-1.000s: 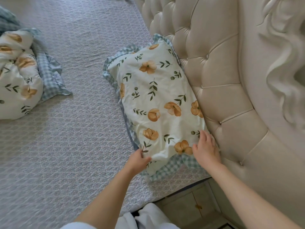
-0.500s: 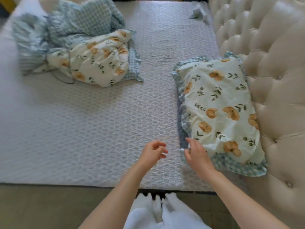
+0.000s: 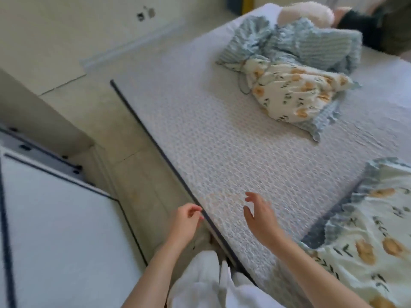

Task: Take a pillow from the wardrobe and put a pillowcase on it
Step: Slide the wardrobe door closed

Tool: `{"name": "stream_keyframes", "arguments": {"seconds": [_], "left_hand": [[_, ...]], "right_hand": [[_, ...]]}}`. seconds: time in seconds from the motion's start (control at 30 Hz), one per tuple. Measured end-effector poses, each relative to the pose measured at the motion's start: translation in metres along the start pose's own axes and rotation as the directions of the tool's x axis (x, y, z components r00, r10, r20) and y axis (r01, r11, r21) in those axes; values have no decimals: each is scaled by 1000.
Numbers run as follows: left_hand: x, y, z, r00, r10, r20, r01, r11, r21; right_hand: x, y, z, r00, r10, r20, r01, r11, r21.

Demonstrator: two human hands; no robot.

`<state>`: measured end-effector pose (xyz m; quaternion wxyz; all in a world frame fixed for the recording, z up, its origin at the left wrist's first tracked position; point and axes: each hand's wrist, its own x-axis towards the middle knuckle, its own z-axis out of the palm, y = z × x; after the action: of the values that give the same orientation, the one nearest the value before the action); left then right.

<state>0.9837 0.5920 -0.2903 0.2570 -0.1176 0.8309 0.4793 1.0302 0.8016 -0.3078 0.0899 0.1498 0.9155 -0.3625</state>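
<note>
quilted mattress (image 3: 222, 138) on tiled floor (image 3: 93, 101); crumpled floral bedding (image 3: 295, 94) lies on it.

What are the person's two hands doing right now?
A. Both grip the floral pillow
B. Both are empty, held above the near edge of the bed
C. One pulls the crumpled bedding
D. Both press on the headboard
B: the left hand and right hand hold nothing, and the floral pillow lies apart to the right on the mattress.
</note>
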Motion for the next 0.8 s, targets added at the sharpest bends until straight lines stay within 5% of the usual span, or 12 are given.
{"name": "stream_keyframes", "arguments": {"seconds": [0.23,0.5,0.7,0.8], "left_hand": [[-74,-51,-83,923,4,-385,38,994,101],[-124,-52,-185,645,19,-764,24,999,45],[-127,-26,-256,475,107,-873,8,992,126],[-116,-17,-281,385,271,-882,32,951,307]], "right_hand": [[-15,-83,43,948,-274,163,267,962,63],[-17,-190,88,780,-555,289,536,831,148],[-4,-302,126,651,-695,305,632,719,290],[8,-350,143,609,-732,305,658,681,321]]}}
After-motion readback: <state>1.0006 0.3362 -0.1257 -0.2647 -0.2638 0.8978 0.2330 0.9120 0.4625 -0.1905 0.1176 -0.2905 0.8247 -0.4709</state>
